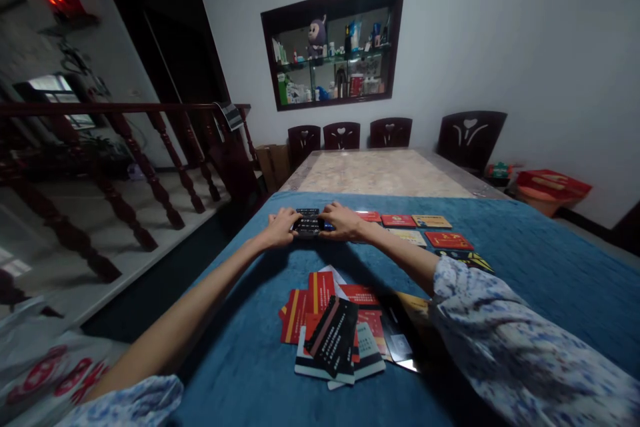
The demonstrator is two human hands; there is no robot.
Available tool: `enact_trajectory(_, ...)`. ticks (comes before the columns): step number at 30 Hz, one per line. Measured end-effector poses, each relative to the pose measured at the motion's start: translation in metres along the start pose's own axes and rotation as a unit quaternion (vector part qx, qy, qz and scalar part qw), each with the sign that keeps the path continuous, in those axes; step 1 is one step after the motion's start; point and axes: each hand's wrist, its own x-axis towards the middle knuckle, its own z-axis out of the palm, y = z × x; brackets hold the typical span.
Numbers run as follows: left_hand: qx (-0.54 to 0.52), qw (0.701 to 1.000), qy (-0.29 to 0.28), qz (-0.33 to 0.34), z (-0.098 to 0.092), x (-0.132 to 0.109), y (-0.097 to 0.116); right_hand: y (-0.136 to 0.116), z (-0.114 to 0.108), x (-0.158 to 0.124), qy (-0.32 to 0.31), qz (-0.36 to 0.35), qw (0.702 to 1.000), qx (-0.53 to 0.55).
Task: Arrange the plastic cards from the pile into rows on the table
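Note:
My left hand [281, 228] and my right hand [342, 221] meet over the far left part of the blue cloth. Between them is a black card [307, 225] with white print, which both hold by its opposite side edges, fingers bent. Another dark card edge shows just behind it, and a bit of blue peeks out by my right fingertips. Whether the card rests on the cloth or is slightly raised, I cannot tell. Nearer to me lies a loose pile of red, black and pale cards [338, 337], overlapping at odd angles.
Right of my hands, cards lie in rows, among them a red card [399, 221], a tan card [432, 221] and a larger red one [449, 241]. My right forearm passes over part of them. Blue cloth [540, 293] covers the near table; chairs [341, 136] stand behind.

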Motion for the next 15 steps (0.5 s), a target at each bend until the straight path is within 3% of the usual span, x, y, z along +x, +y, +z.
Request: enact_trajectory(15, 0.031, 0.999, -0.009, -0.006, 0.007, 0.050, -0.023, 0.021, 0.003, 0.044, -0.048, 0.044, 0.998, -0.018)
